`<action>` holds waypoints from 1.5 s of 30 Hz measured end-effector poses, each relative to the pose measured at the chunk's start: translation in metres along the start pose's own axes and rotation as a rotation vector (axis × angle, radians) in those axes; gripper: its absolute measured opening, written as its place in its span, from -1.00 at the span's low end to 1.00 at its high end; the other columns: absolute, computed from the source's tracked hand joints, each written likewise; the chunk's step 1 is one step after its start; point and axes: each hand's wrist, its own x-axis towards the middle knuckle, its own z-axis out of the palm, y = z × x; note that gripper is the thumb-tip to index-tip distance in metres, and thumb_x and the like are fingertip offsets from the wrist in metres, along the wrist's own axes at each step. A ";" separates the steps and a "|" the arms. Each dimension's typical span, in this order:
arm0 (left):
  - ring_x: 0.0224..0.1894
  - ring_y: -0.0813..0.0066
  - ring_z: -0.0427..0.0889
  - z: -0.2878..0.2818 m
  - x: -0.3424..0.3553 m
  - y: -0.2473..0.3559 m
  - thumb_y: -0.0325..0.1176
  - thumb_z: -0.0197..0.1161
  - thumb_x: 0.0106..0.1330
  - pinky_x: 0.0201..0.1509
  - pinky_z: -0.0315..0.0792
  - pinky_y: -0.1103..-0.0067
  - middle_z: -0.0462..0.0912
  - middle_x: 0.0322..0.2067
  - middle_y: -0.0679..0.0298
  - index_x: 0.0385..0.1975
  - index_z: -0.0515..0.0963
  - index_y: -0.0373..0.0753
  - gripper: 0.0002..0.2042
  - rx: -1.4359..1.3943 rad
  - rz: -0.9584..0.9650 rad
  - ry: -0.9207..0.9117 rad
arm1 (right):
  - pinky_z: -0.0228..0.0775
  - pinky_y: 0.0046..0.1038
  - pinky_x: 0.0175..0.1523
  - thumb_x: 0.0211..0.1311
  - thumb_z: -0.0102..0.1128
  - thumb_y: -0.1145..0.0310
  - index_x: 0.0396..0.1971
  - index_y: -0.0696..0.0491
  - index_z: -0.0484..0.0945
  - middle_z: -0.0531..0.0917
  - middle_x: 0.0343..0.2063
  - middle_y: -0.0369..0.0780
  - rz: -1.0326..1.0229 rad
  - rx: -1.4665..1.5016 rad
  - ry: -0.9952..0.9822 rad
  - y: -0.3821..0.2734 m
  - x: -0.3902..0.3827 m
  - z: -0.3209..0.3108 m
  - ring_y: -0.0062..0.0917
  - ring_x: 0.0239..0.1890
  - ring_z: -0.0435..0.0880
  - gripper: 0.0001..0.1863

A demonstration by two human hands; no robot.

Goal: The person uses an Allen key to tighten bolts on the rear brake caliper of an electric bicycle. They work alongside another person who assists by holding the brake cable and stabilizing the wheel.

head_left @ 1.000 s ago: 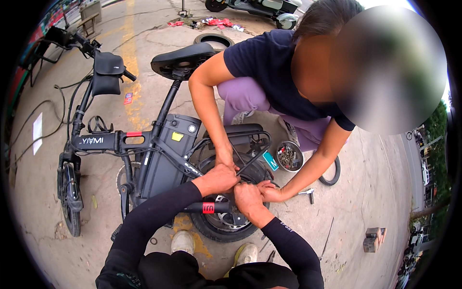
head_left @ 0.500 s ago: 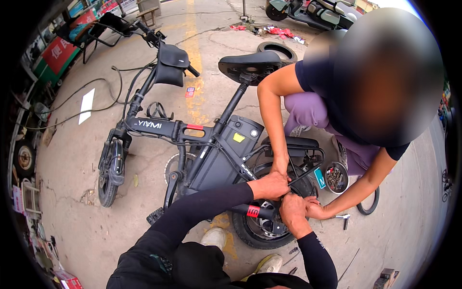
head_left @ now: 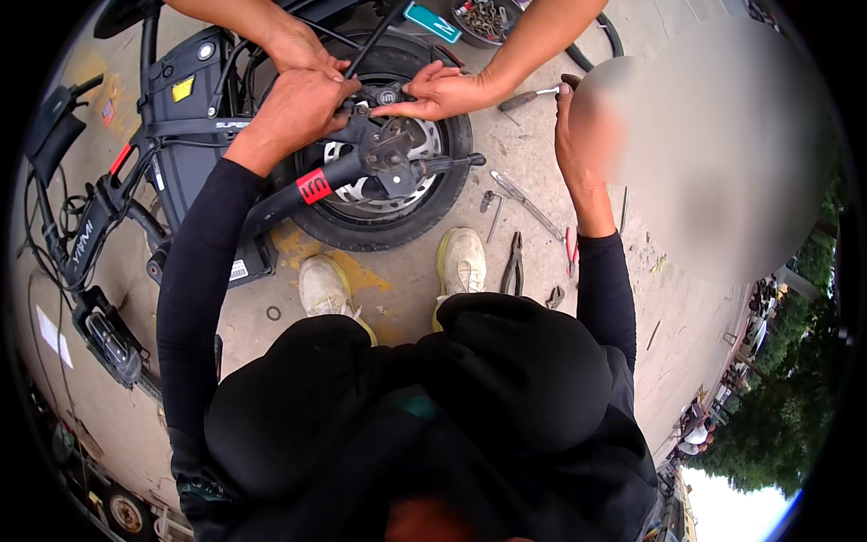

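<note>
My left hand (head_left: 296, 110) is closed at the upper side of the rear wheel (head_left: 375, 237) of a black electric bike. Its fingertips press together beside the frame; what they grip is hidden. Another person's hand (head_left: 302, 45) touches the same spot from above. That person's other hand (head_left: 444, 94) reaches in from the right, a finger pointing at the bracket (head_left: 397, 149) near the hub. Off to the right, my right hand (head_left: 582, 154) is raised away from the bike, partly covered by a blurred patch. A screwdriver (head_left: 515, 101) lies close to its fingertips; whether they touch it cannot be told.
On the concrete right of the wheel are long metal levers (head_left: 528, 206), a hex key (head_left: 496, 217), dark pliers (head_left: 514, 266) and red-handled pliers (head_left: 571, 248). A bowl of bolts (head_left: 465, 34) stands beyond. My shoes (head_left: 463, 257) are just below the wheel.
My right hand has left the wheel and moved to the right, near the screwdriver. My left hand stays at the wheel with the other person's hands. The view has turned right and down.
</note>
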 end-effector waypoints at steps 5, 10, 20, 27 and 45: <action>-0.19 0.07 0.70 0.004 0.003 0.007 -0.34 0.34 0.22 -0.12 0.54 0.25 0.71 -0.25 0.02 0.10 0.59 -0.22 -0.59 0.026 0.024 -0.052 | 0.59 -0.40 -0.29 0.34 0.24 0.26 -0.19 0.25 0.69 0.74 -0.47 -0.09 0.533 -0.160 -0.402 0.180 -0.153 0.006 -0.50 -0.40 0.77 -0.69; -0.26 0.03 0.69 -0.008 -0.008 0.007 -0.31 0.31 0.28 -0.20 0.54 0.25 0.71 -0.28 0.01 0.18 0.55 -0.14 -0.56 0.069 -0.008 -0.066 | 0.56 -0.19 -0.11 0.25 0.31 0.15 -0.27 0.18 0.71 0.73 -0.38 0.05 0.503 -0.160 -0.623 0.160 -0.221 0.050 -0.03 -0.26 0.73 -0.65; -0.52 0.20 0.63 -0.102 -0.024 0.107 -0.37 0.38 0.13 -0.46 0.47 0.37 0.58 -0.59 0.25 -0.17 0.63 -0.24 -0.74 -0.104 0.151 -0.306 | 0.53 -0.10 -0.09 -0.02 0.42 0.31 -0.34 0.25 0.67 0.69 -0.40 0.13 0.566 -0.226 -0.576 0.165 -0.225 0.086 0.06 -0.29 0.71 -0.68; -0.24 -0.06 0.71 -0.022 0.044 0.190 0.08 0.26 0.34 -0.14 0.57 0.20 0.70 -0.44 -0.07 -0.37 0.70 -0.41 -0.48 -0.539 0.056 -0.991 | 0.54 -0.54 -0.24 0.32 0.27 0.46 -0.09 0.29 0.60 0.69 -0.42 -0.19 0.797 0.524 -0.449 0.085 -0.130 -0.041 -0.59 -0.34 0.70 -0.75; 0.15 0.41 0.49 0.026 0.054 0.173 0.07 -0.10 0.59 0.16 0.38 0.41 0.56 0.08 0.27 0.17 0.42 -0.19 -0.54 -2.667 -0.493 1.216 | 0.34 -0.64 -0.42 0.47 0.12 0.25 0.03 0.24 0.54 0.72 -0.32 -0.24 0.581 0.351 -1.030 -0.161 0.040 -0.012 -0.67 -0.43 0.63 -0.64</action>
